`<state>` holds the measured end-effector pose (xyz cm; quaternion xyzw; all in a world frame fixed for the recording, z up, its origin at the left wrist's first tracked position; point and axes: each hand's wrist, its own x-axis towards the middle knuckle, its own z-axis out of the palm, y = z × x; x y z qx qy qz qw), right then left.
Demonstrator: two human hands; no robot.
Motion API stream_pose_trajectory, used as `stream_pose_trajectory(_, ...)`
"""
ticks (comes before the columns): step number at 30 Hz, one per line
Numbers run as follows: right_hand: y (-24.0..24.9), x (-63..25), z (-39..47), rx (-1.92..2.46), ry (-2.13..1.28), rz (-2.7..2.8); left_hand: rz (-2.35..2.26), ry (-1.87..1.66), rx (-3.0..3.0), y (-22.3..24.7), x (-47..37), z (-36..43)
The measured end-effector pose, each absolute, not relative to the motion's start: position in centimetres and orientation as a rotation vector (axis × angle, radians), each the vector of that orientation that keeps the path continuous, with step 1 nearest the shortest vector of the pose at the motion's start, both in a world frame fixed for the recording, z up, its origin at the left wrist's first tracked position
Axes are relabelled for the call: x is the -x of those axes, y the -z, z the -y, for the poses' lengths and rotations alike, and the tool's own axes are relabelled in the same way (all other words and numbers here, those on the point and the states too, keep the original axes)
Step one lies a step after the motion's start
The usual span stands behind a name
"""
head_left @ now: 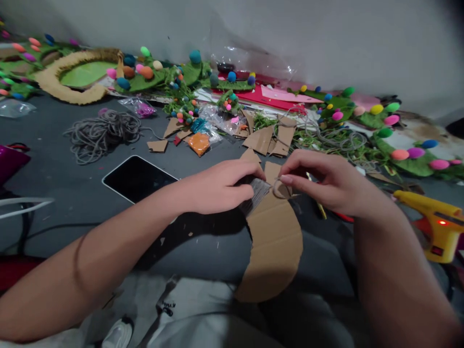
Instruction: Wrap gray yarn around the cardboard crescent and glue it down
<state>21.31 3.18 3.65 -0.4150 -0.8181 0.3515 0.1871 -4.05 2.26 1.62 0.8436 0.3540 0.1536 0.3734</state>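
A curved, crescent-like cardboard piece lies in the middle, its lower tip over the table's near edge. Grey cord covers part of its upper left in tight, side-by-side rows. My left hand is closed on this cord-covered part, thumb and fingers pressing it. Just to the right, my right hand pinches a short curved length of the same kind of grey cord between thumb and fingertips. The far part of the cardboard is partly hidden between the hands.
A yellow glue gun with a red light stands at the right. Left of centre are a phone and a heap of grey cord. Cardboard scraps and an orange packet lie behind. Leaves with coloured balls line the wall.
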Motion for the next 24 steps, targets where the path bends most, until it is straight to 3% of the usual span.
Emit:
stream_pose_trajectory(2,-2.8,-22.6,-3.5,1.321,-0.809,2.206,-0.951,-0.414,-2.188,-1.6,4.3,-2.4)
stream_pose_trajectory(5,-1.8,-25.0,-4.6,1.598,-0.151,1.960,-1.047,-0.429,-2.169,-1.8,5.0,-2.9)
stream_pose_trajectory(7,-1.6,-25.9,-5.1,1.543,0.142,1.705,-1.110,-0.437,-2.143,-2.0,5.4,-3.2)
stream_pose_trajectory(9,-1.8,-25.9,-5.0,1.364,0.094,1.605,-1.136,-0.459,-2.136,-2.3,5.6,-3.4)
stream_pose_trajectory(14,-3.3,-22.8,-2.3,1.121,-0.746,2.202,-1.034,-0.459,-2.216,-2.3,5.0,-2.8)
stream_pose_trajectory(16,-3.3,-21.9,-1.8,1.083,-0.905,2.291,-0.999,-0.434,-2.246,-2.0,4.7,-2.6)
stream_pose_trajectory(24,-1.1,-24.2,-4.2,1.674,-0.227,2.095,-1.071,-0.415,-2.193,-1.6,4.9,-2.6)
